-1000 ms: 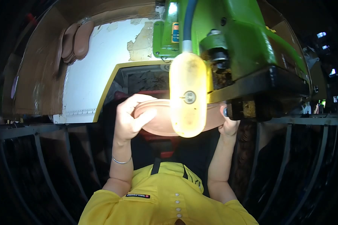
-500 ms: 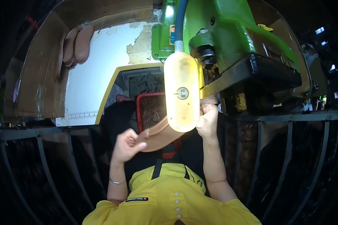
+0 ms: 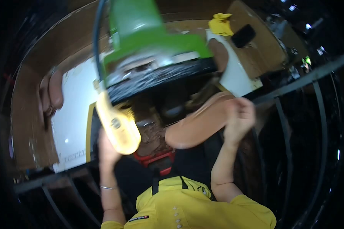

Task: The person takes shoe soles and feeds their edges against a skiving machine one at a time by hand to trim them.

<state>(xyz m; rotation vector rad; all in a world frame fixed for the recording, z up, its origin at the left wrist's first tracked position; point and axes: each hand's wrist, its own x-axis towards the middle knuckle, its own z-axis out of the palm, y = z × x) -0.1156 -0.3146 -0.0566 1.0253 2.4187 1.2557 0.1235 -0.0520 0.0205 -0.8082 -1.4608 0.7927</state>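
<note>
A tan shoe sole (image 3: 198, 126) hangs tilted in front of the green machine (image 3: 141, 30), slightly blurred. Its right end is gripped by my right hand (image 3: 239, 118), with the fingers closed round the edge. My left hand (image 3: 107, 149) is beside and partly behind the glowing yellow lamp (image 3: 120, 131); its fingers are hidden and smeared, so whether it holds anything cannot be made out. The sole's left end lies apart from the left hand.
Several soles (image 3: 55, 91) stand stacked on the white table (image 3: 70, 126) at left. Brown scraps fill a red crate (image 3: 154, 155) below. On the right lie another sole (image 3: 219, 55), a yellow cloth (image 3: 220, 24) and a dark object (image 3: 243, 35). Metal rails (image 3: 302, 82) flank me.
The view has turned to the right. The sole has left my left hand and swung rightward in my right hand, away from the lamp. My left hand has moved up beside the lamp.
</note>
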